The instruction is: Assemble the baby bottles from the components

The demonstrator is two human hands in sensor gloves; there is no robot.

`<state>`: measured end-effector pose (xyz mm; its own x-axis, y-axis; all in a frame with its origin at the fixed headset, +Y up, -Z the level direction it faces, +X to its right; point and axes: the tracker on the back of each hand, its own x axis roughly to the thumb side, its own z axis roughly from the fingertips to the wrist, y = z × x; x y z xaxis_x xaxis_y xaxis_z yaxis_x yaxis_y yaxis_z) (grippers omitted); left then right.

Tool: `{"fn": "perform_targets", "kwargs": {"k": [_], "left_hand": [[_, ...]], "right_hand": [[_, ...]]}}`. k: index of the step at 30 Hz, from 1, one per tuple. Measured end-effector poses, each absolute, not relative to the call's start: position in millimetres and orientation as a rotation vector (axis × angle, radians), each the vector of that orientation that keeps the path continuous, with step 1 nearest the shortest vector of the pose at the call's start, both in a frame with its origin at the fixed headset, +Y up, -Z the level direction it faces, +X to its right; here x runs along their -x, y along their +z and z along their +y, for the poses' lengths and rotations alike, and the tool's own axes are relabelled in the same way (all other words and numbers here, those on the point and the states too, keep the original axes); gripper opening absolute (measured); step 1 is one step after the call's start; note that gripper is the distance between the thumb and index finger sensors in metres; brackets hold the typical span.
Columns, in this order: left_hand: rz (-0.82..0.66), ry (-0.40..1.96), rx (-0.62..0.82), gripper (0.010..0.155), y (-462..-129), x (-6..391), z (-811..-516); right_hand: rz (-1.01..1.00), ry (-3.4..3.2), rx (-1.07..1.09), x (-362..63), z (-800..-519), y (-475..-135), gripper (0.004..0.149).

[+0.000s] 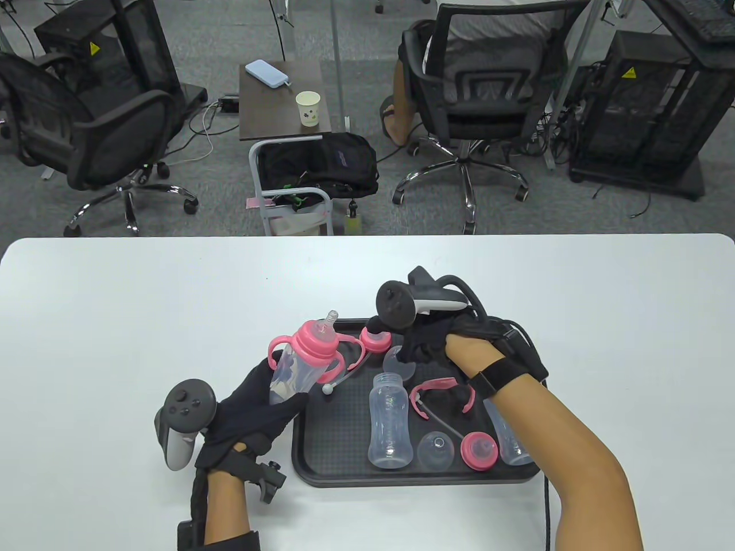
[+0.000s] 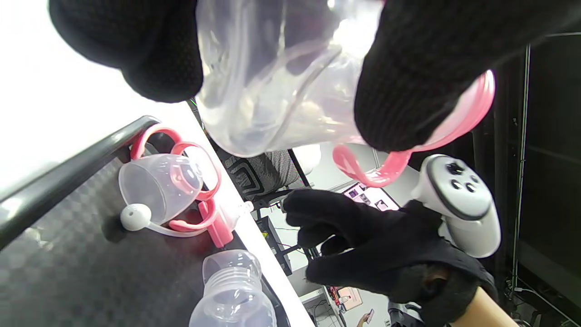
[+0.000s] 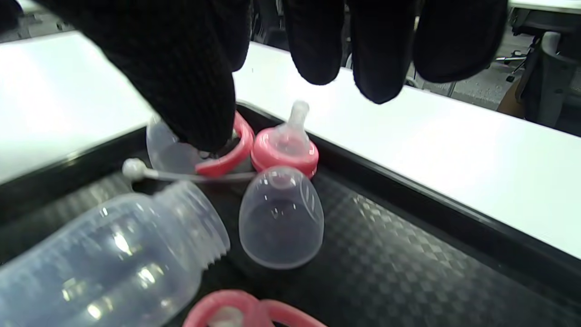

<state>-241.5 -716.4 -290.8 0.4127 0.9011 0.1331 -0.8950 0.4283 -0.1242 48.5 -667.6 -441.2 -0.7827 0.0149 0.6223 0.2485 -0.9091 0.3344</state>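
While your left hand [image 1: 252, 410] has its grip wrapped around the clear body of the assembled bottle [image 1: 298, 367], held tilted above the tray's [image 1: 321, 459] left edge, your right hand [image 1: 428, 338] hangs fingers-down and holds nothing. Its fingertips [image 3: 317, 54] hover over the clear dome cap [image 3: 281, 218], which lies on its side directly beneath them, touching the pink nipple ring [image 3: 285, 147]. Reaching carelessly could nudge that ring or roll the smooth cap away. The open bottle body [image 1: 390, 422] lies just beside, nearer you, on the tray that sits on the table [image 1: 115, 298].
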Motion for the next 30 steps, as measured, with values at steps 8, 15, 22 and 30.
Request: {"fn": "perform_targets", "kwargs": {"k": [8,15,22,30], "left_hand": [[-0.184,1.113,0.049,0.087,-292,243,-717],[-0.182,1.107,0.06,0.087,-292,242,-717],[-0.182,1.101,0.073,0.087,-292,242,-717],[-0.183,1.094,0.082,0.087,-293,242,-717]], "right_hand": [[-0.716,-2.71,0.907,-46,-700,-453,0.071],[-0.746,-2.68,0.894,-47,-716,-456,0.07],[-0.749,-2.666,0.909,-43,-725,-455,0.066],[-0.755,-2.637,0.898,-43,-733,-454,0.063]]}}
